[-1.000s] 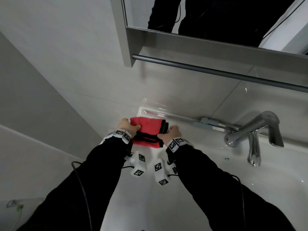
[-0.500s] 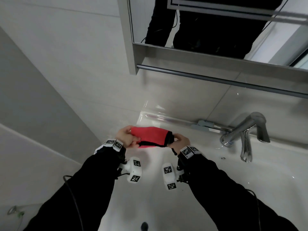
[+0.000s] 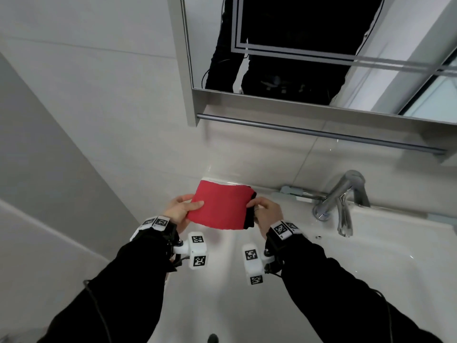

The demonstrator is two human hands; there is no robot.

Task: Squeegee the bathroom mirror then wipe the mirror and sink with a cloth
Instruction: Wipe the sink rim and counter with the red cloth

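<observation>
Over the sink, basin holding nothing I can see: my left hand and right hand pinch opposite edges of the folded red cloth, held above the rim. Beyond: faucet, then mirror. Wiping apparently not begun; squeegeeing unverifiable, no squeegee visible.

The mirror runs off the top and right edges, so its full extent cannot be told. The red cloth hides the fingers of both hands beneath it and part of the sink rim behind. The sink drain is cut by the bottom edge.
</observation>
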